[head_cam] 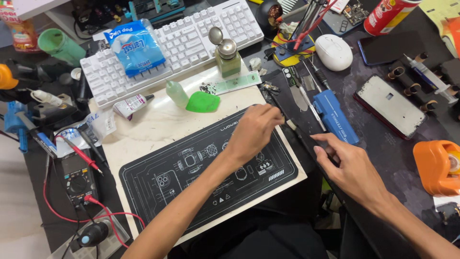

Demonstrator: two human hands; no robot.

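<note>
My left hand (254, 130) reaches across the black work mat (191, 168) printed with white diagrams. Its fingers are pinched on a thin black tool (293, 125) that lies slanting at the mat's right edge. My right hand (352, 165) hovers flat over the dark table pad, fingers apart, holding nothing. Its fingertips sit near the lower end of that tool and just below a blue-handled tool (335, 116). Metal spudgers (301, 96) lie beside the blue handle.
Behind the mat are a green pick (203, 102), a small clear bottle (177, 93), a pump dispenser bottle (227, 57) and a white keyboard (191, 33) bearing a blue tissue packet (136, 45). A phone frame (390, 105), white mouse (334, 52) and orange dispenser (438, 165) lie right; a multimeter (79, 180) left.
</note>
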